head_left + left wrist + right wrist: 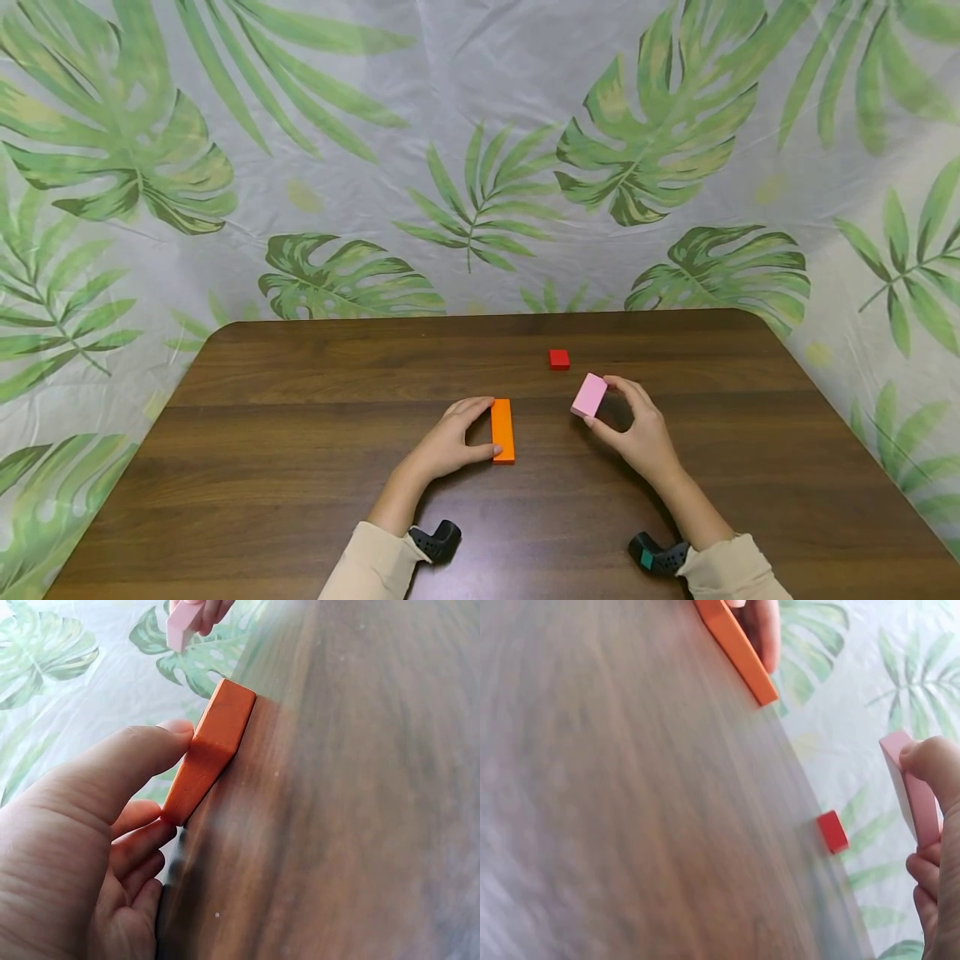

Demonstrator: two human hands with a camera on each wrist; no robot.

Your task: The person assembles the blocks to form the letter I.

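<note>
My left hand (448, 440) holds a long, flat orange block (503, 432) by its two ends, the thumb at the near end and the fingers at the far end. The block lies on the wooden table. Between the thumb and fingers of my right hand (643, 432) is a pink rectangular block (589, 395). It is tilted and raised above the tabletop, as the right wrist view shows with the pink block (913, 791) well off the surface. Just beyond it, a small red square block (558, 359) lies on the table, touched by neither hand.
The dark brown wooden table (300, 467) has rounded far corners. Behind it hangs a pale cloth (487, 92) printed with green leaves. Each wrist wears a black camera mount, one at the left wrist (438, 542) and one at the right (658, 556).
</note>
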